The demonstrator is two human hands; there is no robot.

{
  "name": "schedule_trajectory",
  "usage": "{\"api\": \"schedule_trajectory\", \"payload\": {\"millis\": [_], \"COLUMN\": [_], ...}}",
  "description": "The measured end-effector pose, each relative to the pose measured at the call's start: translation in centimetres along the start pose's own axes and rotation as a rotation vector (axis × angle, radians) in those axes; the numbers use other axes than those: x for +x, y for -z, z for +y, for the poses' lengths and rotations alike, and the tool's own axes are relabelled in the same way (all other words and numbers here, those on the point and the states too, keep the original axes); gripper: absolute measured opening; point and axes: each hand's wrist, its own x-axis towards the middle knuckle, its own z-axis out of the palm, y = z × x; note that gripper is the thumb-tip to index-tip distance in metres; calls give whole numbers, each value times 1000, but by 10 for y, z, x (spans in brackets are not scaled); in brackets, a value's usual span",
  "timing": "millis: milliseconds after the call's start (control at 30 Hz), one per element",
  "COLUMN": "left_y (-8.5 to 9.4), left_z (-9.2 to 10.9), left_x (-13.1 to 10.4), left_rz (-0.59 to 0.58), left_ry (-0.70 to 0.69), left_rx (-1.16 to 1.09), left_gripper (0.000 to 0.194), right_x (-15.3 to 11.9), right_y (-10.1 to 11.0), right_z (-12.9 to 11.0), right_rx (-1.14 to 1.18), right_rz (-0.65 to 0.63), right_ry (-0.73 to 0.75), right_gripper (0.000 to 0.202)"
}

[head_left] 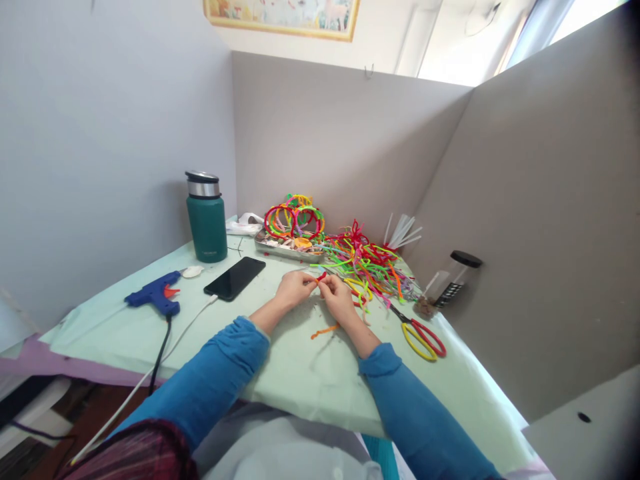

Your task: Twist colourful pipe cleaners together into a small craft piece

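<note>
Above the middle of the table, my left hand (295, 288) and my right hand (338, 295) meet fingertip to fingertip. Both are closed in a pinch on a short red pipe cleaner (323, 275), with a bit of orange showing between the fingers; most of it is hidden. An orange pipe cleaner (325, 331) lies on the table just below my right wrist. Behind and right of my hands spreads a heap of coloured pipe cleaners (367, 257). Scissors (420, 337) with one red and one yellow handle rest to the right of my right hand.
A metal tray (287, 253) carries pipe-cleaner rings (295, 220). On the left are a green bottle (207, 227), a phone (235, 279) and a blue glue gun (157, 293) with cables. A clear jar (455, 280) lies tilted at right. Grey panels (350, 133) enclose the table.
</note>
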Motion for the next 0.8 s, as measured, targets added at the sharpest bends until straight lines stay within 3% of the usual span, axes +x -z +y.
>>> {"api": "schedule_trajectory", "payload": {"millis": [167,533,800], "left_y": [0,1,3], "left_z": [4,7,10], "left_x": [-1,-5,-7], "left_rz": [-5,40,35], "left_ry": [-72,-36,-61], "left_rx": [-11,-21,-4], "left_gripper": [28,27,28], "right_x": [2,3,5], "right_y": [0,-1,0], "right_z": [3,5,2], "right_rx": [6,77,171], "right_rz": [18,15,18], "right_ry": [-27,-40,-175], "right_gripper": [15,16,17]}}
